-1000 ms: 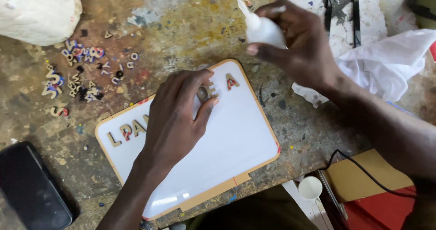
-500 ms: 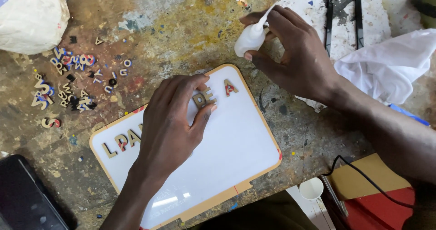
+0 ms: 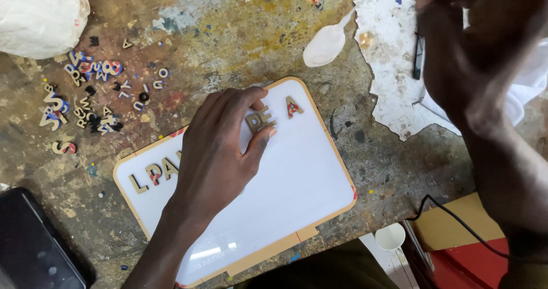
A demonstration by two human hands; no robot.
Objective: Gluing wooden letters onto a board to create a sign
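the left hand [image 3: 220, 146] lies flat on the white board [image 3: 285, 192], fingertips pressing wooden letters [image 3: 261, 119]. more letters [image 3: 153, 175] sit left of its wrist. beyond, loose letters [image 3: 85, 100] litter the desk [image 3: 228, 32]; a white squeeze bottle [image 3: 325, 44] lies above. the right hand [image 3: 474, 55] is raised, blurred; its grip cannot be told.

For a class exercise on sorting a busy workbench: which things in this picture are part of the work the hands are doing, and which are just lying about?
In use:
- left hand, pressing on the letters
- white board
- wooden letters on the board
- loose letters pile
- small white squeeze bottle

Lying about:
- dark phone
- white bag
- white cloth
- black cable
- small white cup

The right hand is raised and blurred.
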